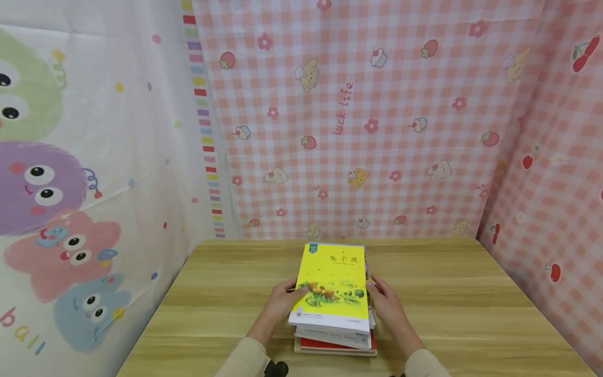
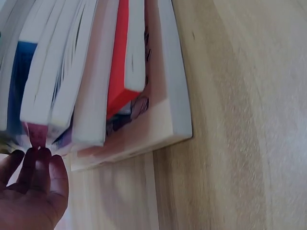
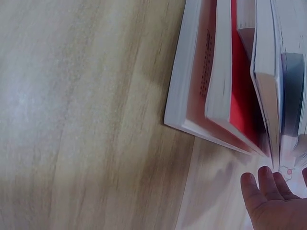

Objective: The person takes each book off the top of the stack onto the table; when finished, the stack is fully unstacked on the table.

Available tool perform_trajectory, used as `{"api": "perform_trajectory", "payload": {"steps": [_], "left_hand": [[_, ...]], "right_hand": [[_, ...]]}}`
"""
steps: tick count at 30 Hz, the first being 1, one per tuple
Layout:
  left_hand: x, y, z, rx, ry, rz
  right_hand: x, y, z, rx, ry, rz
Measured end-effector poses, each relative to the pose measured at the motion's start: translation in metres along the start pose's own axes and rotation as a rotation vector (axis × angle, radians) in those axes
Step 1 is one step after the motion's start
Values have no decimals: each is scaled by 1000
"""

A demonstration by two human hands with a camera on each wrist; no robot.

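A yellow book (image 1: 335,277) with an animal picture and Chinese characters lies on top of a stack of several books. My left hand (image 1: 284,299) holds its left side, thumb on the cover and fingers at the edge. In the left wrist view, the fingertips of the left hand (image 2: 36,189) are right at the books' page edges. My right hand (image 1: 390,308) is at the stack's right side, thumb by the yellow book's edge, and its fingers (image 3: 266,188) reach out straight in the right wrist view. Lower down are a red-covered book (image 2: 120,62) and a thick pale book (image 2: 175,110) at the bottom.
The stack stands near the front of a wood-grain table (image 1: 226,293). Behind it hangs a pink checked cloth (image 1: 358,157); a white cloth with cartoon figures (image 1: 155,157) hangs at the left, and another checked cloth (image 1: 551,209) at the right.
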State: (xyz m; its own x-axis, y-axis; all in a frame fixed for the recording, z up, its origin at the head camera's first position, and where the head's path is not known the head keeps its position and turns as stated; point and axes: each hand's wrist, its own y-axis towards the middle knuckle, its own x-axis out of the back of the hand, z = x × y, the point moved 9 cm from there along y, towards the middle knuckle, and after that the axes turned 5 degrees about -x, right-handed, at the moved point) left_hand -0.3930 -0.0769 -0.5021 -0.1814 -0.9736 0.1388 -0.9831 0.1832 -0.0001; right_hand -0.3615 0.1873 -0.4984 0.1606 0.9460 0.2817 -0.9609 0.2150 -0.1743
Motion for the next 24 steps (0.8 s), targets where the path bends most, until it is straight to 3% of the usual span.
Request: {"api": "perform_trajectory", "payload": {"steps": [10,24], "left_hand": [[19,1,1,-21,81,-20],[15,-10,-2,-7,-88,70]], "right_hand": [[-6,-1,1,-6,-7,8],[-12,-6,-5,-76,0,89]]}}
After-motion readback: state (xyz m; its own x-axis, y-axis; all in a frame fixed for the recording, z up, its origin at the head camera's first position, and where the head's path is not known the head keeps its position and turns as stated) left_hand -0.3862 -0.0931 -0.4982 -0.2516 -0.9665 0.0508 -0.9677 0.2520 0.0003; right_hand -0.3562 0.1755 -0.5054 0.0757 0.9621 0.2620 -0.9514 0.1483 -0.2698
